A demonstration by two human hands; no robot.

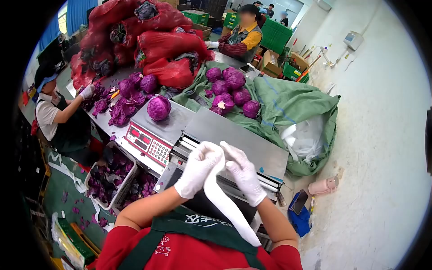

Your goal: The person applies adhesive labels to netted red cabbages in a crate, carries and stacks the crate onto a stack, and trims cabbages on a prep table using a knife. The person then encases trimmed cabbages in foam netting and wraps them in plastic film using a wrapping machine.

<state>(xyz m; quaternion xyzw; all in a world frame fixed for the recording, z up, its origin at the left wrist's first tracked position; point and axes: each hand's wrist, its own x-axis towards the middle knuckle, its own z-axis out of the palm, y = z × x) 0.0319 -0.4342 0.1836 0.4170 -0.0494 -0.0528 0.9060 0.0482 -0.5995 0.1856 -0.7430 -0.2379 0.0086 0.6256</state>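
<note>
My left hand (200, 168), in a white glove, is closed with its fingertips pinching the top of a long, flat white strip (227, 207). The strip hangs down past my apron toward the right. My right hand (244, 173), also gloved in white, is just beside it with thumb and fingers apart; I see nothing in its grasp. Both hands are above a metal machine with white rollers (269, 181) and a steel plate (238, 141). Left of the plate, a red cabbage (159, 108) sits on a scale with a keypad (157, 150).
Several red cabbages (234, 79) lie on a green sheet at the back. White material (306, 137) fills a green sack at right. Red mesh sacks (168, 49) pile up behind. A basket of leaves (112, 177) stands lower left. Co-workers (63, 108) stand left and behind the table.
</note>
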